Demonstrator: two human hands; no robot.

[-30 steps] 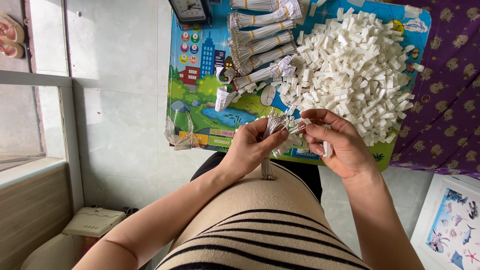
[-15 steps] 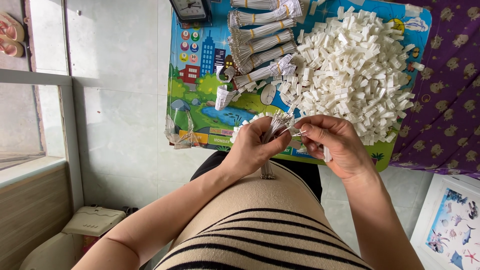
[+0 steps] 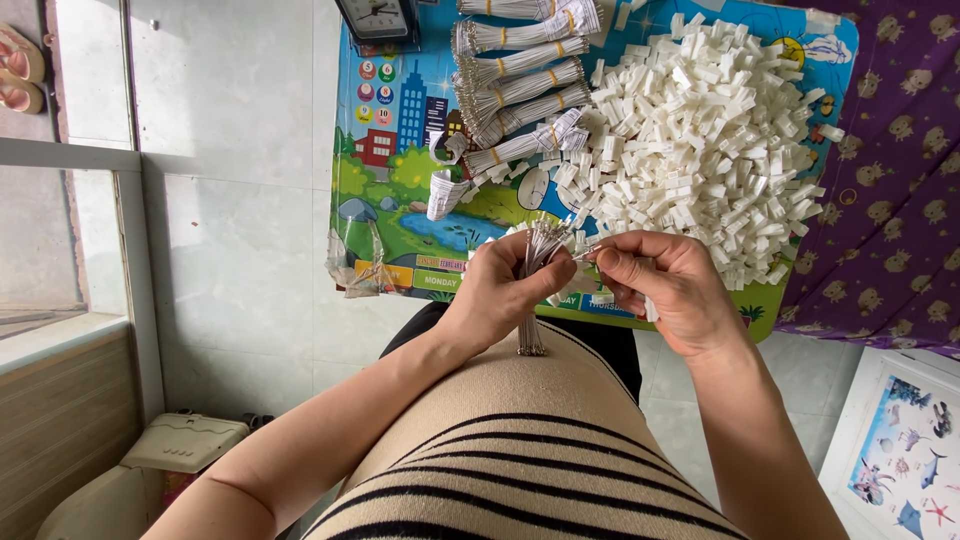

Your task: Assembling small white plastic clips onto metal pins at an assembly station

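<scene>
Head view, looking down over a striped top (image 3: 520,470) to a small colourful table (image 3: 400,170).

Left hand (image 3: 500,295): clenched around a bunch of thin pale strings (image 3: 533,285), held upright just above the near edge of the table; upper ends fanned out above the fist, lower ends hanging below it against the striped top.

Right hand (image 3: 665,290): thumb and forefinger pinched on a single string end at the top of the bunch; a small white plastic piece (image 3: 650,310) tucked under the remaining curled fingers. Hands just beside each other, fingertips almost touching.

Beyond the hands, on the right half of the table: large heap of small white plastic clips (image 3: 700,140), spreading to the far and right edges.

Left of the heap: several finished bundles of strings (image 3: 520,90), each tied with yellow bands, laid side by side in a rough fan.

Nearer the left edge of the table: a few loose white scraps (image 3: 445,190) and some clear wrapping (image 3: 355,270) at the near left corner.

Far edge of the table: small dark clock (image 3: 378,18), partly cut off by the frame.

Right of the table: purple patterned cloth (image 3: 890,180). Lower right corner: picture board with sea animals (image 3: 900,460). Floor: pale tiles (image 3: 230,200).
</scene>
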